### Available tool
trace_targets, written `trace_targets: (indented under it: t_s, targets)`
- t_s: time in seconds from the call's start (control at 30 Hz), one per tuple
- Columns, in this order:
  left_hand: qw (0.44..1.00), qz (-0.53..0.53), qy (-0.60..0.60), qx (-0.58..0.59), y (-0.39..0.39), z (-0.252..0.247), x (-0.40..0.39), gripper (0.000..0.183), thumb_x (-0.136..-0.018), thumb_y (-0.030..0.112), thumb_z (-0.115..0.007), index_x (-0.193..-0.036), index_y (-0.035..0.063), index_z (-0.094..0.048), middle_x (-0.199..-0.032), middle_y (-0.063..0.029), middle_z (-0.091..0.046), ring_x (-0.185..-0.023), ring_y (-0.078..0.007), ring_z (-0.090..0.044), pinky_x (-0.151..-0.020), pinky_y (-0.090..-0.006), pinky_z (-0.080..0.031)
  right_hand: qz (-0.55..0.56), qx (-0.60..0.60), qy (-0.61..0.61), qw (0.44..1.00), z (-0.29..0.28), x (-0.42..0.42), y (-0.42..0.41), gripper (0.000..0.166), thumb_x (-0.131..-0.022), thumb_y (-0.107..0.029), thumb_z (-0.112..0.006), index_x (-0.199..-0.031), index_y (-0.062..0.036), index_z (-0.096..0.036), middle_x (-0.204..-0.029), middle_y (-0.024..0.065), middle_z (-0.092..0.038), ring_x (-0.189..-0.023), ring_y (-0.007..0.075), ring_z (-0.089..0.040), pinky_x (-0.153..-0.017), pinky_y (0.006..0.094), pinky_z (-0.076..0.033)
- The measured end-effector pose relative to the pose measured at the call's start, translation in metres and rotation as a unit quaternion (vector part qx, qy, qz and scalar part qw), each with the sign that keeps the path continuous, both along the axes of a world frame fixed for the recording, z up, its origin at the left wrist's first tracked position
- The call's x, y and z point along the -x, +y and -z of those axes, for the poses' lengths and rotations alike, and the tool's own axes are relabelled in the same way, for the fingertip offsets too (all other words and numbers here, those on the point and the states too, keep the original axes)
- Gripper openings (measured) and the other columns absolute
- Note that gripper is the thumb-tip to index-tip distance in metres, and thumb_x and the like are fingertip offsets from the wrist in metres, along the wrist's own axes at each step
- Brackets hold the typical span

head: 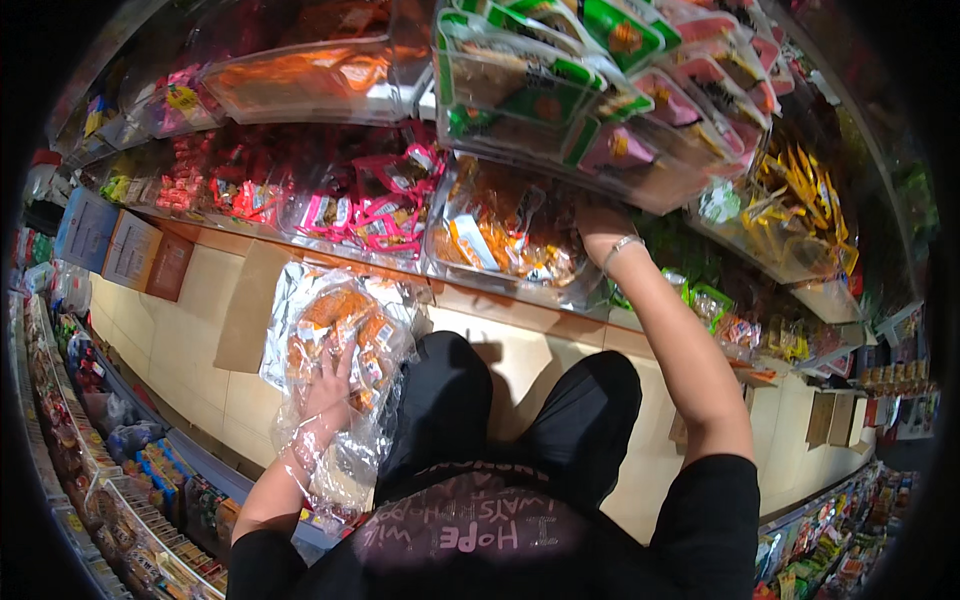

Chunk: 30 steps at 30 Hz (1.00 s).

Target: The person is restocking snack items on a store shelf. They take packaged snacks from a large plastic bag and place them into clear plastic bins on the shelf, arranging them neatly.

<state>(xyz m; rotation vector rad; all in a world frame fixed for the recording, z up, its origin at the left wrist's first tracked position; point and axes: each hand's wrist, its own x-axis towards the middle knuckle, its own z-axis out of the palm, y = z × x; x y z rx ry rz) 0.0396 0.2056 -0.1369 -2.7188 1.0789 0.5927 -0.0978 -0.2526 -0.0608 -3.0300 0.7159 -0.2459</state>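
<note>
My left hand (328, 390) is spread inside a clear plastic bag (345, 450), touching orange-brown packaged snacks (375, 337). The bag lies over an open cardboard box (251, 307) with silvery lining, on the floor left of my knees. My right hand (600, 225), with a bracelet at the wrist, reaches to the right side of a clear plastic bin (517, 281) on the bottom shelf. That bin holds similar packaged snacks (510, 225). The fingers of my right hand are hidden under the bin above, so whether they hold anything does not show.
Above hangs a clear bin of green and pink packs (525, 90). Pink-wrapped snacks (375, 210) fill the bin to the left; yellow packs (810, 202) stand at the right. Upright cartons (124, 244) are on the tiled floor at left. Stocked shelves (142, 525) run behind me.
</note>
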Motion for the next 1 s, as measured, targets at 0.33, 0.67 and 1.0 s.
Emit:
trace_targets:
  t_s: [0.33,0.67,1.0]
  targets:
    - [0.995,0.002,0.058,0.082,0.022,0.010,-0.017,0.094,-0.072,-0.008,-0.059,-0.152,0.0221,-0.019,-0.153,-0.0222,-0.022,-0.127,-0.0409,-0.043,-0.096,-0.0425,-0.047,0.089,0.071,0.028,0.993,-0.032,-0.020,0.013,0.047,-0.080,-0.017,-0.059,-0.125,-0.0044,-0.052,-0.123,0.0217,-0.057,-0.116,0.0408,-0.052,-0.099,0.0498,-0.040]
    - [0.968,-0.097,0.169,0.157,0.018,-0.047,-0.054,0.072,-0.078,0.013,-0.068,-0.143,0.0164,-0.036,-0.136,-0.0257,-0.042,-0.122,-0.0434,-0.045,-0.101,-0.0435,-0.042,0.081,0.175,0.034,0.981,0.040,-0.006,-0.026,0.063,-0.084,-0.019,-0.059,-0.143,-0.0108,-0.038,-0.147,0.0182,-0.037,-0.136,0.0358,-0.034,-0.109,0.0475,-0.033]
    - [0.998,-0.058,0.000,0.029,-0.004,0.026,-0.029,0.105,-0.066,0.040,-0.082,-0.149,0.0211,-0.022,-0.145,-0.0265,-0.030,-0.135,-0.0427,-0.031,-0.107,-0.0607,-0.025,-0.214,-0.255,-0.116,0.936,-0.051,0.001,0.190,0.031,-0.080,-0.015,-0.068,-0.110,-0.0085,-0.064,-0.096,0.0128,-0.067,-0.094,0.0300,-0.063,-0.086,0.0418,-0.047]
